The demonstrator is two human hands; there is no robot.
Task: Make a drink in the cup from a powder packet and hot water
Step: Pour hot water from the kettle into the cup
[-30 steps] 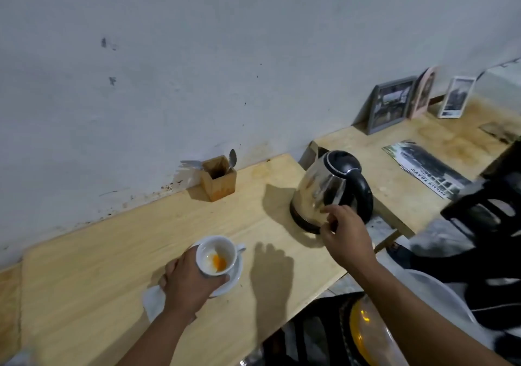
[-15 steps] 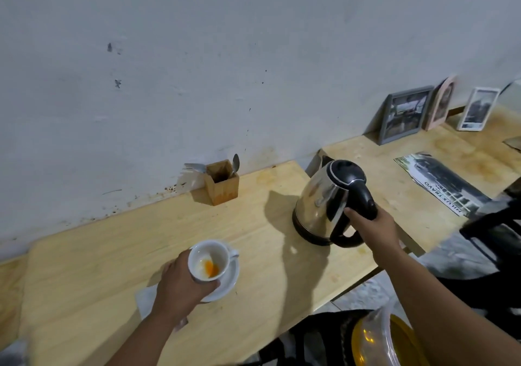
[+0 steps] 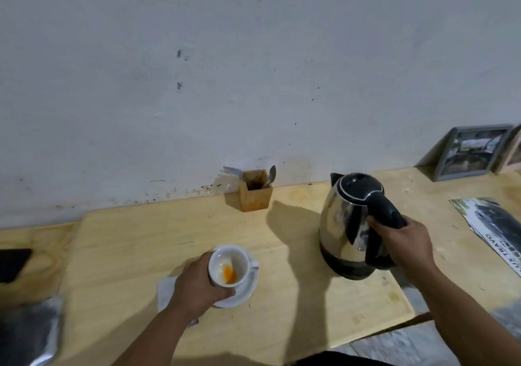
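A white cup point(image 3: 229, 264) with orange powder in its bottom is tilted on a white saucer point(image 3: 244, 292). My left hand point(image 3: 197, 286) grips the cup from the left side. A white packet or napkin point(image 3: 166, 289) lies partly under that hand. A steel kettle point(image 3: 345, 222) with a black lid and handle stands on its black base to the right of the cup. My right hand point(image 3: 406, 243) is closed around the kettle's black handle.
A wooden holder point(image 3: 256, 195) with a fork and a spoon stands against the wall. Framed photos point(image 3: 473, 153) lean at the far right, a printed leaflet point(image 3: 496, 226) lies below them. A dark phone point(image 3: 12, 263) and a silver pouch point(image 3: 31, 334) sit at the left. The wooden table's edge point(image 3: 406, 320) runs near my right arm.
My right hand went from the kettle's side to gripping its handle. The view has swung left, and my left hand has tilted the cup a little more.
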